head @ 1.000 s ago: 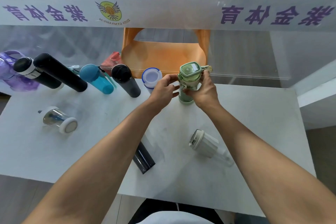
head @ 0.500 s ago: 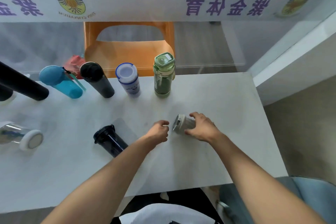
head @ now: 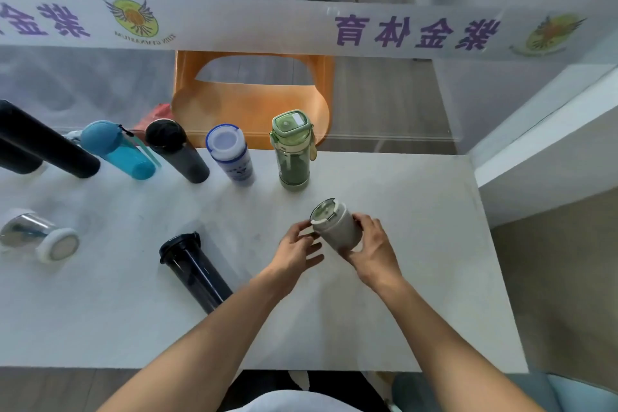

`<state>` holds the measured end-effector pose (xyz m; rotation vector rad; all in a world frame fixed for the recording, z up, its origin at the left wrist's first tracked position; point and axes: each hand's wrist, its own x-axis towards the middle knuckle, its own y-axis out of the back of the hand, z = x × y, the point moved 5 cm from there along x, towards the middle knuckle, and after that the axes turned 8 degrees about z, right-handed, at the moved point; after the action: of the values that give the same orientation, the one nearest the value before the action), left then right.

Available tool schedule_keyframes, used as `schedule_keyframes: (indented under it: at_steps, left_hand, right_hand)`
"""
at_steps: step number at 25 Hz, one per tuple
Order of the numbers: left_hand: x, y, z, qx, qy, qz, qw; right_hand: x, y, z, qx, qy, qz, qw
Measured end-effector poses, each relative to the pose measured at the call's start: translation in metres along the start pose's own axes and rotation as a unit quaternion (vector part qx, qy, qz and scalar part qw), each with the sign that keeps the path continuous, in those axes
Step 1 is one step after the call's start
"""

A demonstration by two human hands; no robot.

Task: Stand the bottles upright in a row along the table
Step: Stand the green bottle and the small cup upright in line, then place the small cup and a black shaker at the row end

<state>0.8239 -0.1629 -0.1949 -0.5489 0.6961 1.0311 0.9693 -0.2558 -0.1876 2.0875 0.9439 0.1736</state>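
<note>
My right hand (head: 373,249) grips a small grey-white bottle (head: 332,224) and holds it nearly upright just above the table's middle. My left hand (head: 297,247) touches its left side with the fingertips. Along the far edge stand a green bottle (head: 292,150), a white bottle with a blue rim (head: 230,154), a dark grey bottle (head: 177,150), a blue bottle (head: 117,149) and a black flask (head: 43,144). A dark see-through tumbler (head: 194,271) lies on its side left of my arm. A steel cup with a white lid (head: 36,237) lies at the left edge.
The white table (head: 418,244) ends close on the right, with floor beyond. A glass partition with a printed banner (head: 301,27) rises behind the far edge, and an orange chair (head: 250,100) stands behind it. Bare tabletop lies right of the green bottle.
Both hands left the green bottle standing in the row and came back to the small grey-white bottle lying on the table. My right hand has lifted it up on end.
</note>
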Motion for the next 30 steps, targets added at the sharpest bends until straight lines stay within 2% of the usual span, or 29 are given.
schedule_keyframes:
  at_steps: [4, 7, 16, 24, 28, 30]
  left_hand:
    - [-0.014, -0.032, 0.033, 0.064, -0.090, -0.040, 0.993]
    - [-0.019, -0.051, 0.038, 0.124, -0.118, -0.050, 0.984]
    - [0.015, -0.072, 0.078, 0.136, -0.127, 0.010, 0.983]
    - [0.029, -0.088, 0.097, 0.137, -0.138, -0.003, 0.981]
    - [0.031, -0.080, 0.097, 0.168, -0.136, -0.008, 0.976]
    - [0.027, -0.068, 0.093, 0.183, -0.138, 0.008, 0.973]
  right_hand:
    - [0.010, 0.023, 0.013, 0.123, -0.007, 0.056, 0.991]
    - [0.017, 0.030, 0.023, 0.140, -0.018, 0.074, 0.987]
    - [0.087, 0.027, 0.003, 0.121, 0.026, 0.071, 0.990]
    - [0.115, 0.030, 0.002, 0.113, 0.036, 0.075, 0.990]
    - [0.115, 0.030, 0.007, 0.118, 0.025, 0.062, 0.991]
    - [0.107, 0.026, 0.016, 0.124, -0.012, 0.056, 0.991]
